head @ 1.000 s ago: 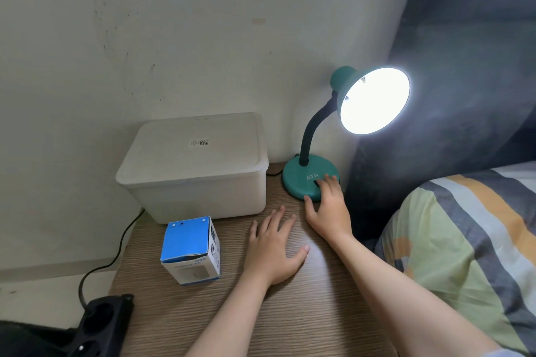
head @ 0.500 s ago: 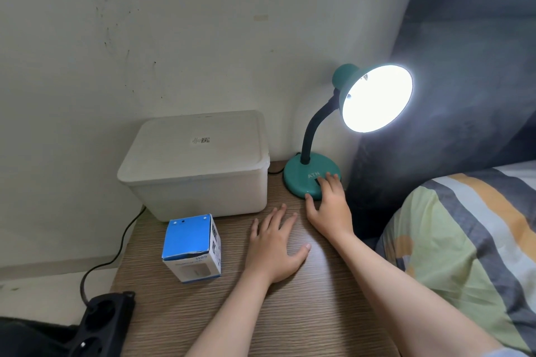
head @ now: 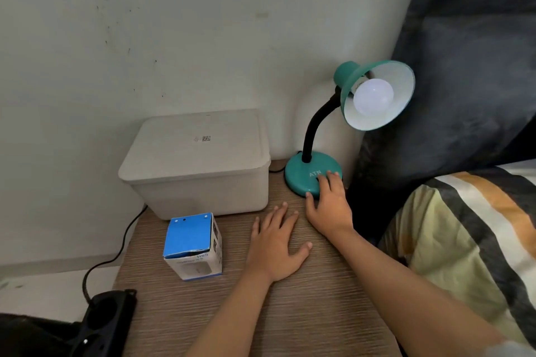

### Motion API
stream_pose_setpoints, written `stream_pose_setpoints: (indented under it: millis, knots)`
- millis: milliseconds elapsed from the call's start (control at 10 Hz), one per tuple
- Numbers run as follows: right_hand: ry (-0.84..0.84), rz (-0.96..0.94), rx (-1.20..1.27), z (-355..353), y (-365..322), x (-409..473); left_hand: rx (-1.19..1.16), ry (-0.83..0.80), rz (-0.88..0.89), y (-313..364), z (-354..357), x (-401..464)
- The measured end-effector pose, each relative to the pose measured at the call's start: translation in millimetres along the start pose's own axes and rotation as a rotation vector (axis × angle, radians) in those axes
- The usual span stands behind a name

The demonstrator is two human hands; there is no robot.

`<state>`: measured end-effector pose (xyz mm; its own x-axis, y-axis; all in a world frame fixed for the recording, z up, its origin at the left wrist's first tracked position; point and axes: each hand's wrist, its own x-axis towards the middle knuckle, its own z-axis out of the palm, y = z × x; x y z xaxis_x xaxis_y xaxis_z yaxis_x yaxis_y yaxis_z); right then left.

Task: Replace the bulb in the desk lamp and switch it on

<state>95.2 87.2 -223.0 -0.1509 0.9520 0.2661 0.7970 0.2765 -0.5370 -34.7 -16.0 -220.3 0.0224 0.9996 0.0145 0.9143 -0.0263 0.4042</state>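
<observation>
Right hand (head: 329,203) on teal lamp base (head: 304,174) marked "ATN"

A bedroom at home: a wooden bedside table (head: 290,313) beside striped bedding (head: 464,226) (dark curtain (head: 478,66) behind).

White lidded bin (head: 200,165), power strip (head: 101,319)

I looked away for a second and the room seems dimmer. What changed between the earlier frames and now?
The lamp has gone dark: its bulb was glowing a second ago and is now unlit. The right hand stays with its fingers on the lamp base, at the switch. The left hand still lies flat on the table; the blue box has not moved.
</observation>
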Motion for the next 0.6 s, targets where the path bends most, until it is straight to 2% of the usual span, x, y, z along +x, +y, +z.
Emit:
stream_pose_setpoints:
  millis: [400,500,600]
  knots:
    - [-0.026,0.027,-0.053,-1,-3,-4,-0.011,-0.017,-0.005,0,-1,0]
    - [-0.016,0.097,-0.083,-8,-12,-8,-0.009,-0.092,-0.020,2,-7,2]
    - [-0.055,0.076,-0.023,-18,-18,-34,-0.092,-0.205,-0.059,6,-22,8]
